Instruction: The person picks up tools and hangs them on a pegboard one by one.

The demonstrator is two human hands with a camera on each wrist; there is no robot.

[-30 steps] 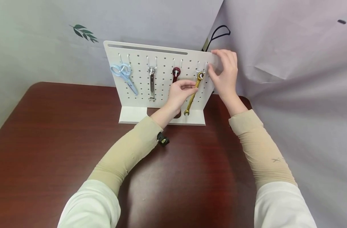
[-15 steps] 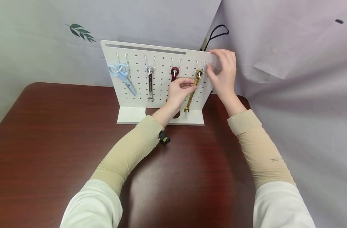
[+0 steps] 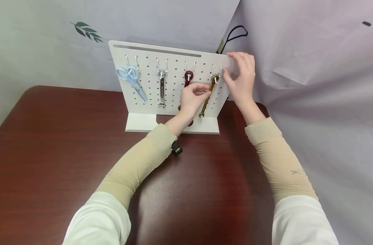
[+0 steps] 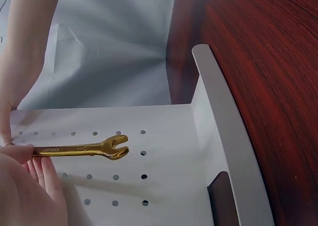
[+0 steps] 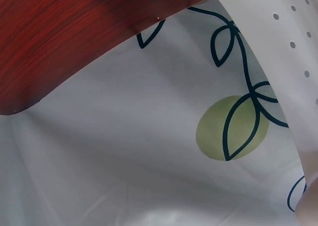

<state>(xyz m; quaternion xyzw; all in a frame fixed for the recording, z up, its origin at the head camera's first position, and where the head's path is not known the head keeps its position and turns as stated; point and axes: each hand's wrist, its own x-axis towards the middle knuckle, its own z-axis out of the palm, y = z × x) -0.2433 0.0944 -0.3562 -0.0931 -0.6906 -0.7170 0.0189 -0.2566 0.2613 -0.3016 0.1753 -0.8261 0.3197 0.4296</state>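
Note:
My left hand (image 3: 193,98) pinches a gold combination wrench (image 3: 206,102) between thumb and fingers, around the middle of its shaft. The wrench's ring end is at the hook on the right of a white pegboard (image 3: 176,54). Its open end points down and slightly left; the left wrist view shows those forked jaws in front of the holes. At the board's upper right edge, my right hand (image 3: 242,76) grips the side, thumb toward the front near that hook. A red-handled wrench (image 3: 188,77) hangs just left, partly hidden behind my left hand.
Farther left on the board hang a silver wrench (image 3: 162,88) and light blue scissors (image 3: 132,80). The board stands on a white base (image 3: 140,122) on a dark red wooden table (image 3: 67,136). Pale cloth (image 3: 311,68) drapes behind and to the right.
The gold wrench's lower end has risen slightly, and its ring end sits a little higher at the hook. Both hands stay in nearly the same places.

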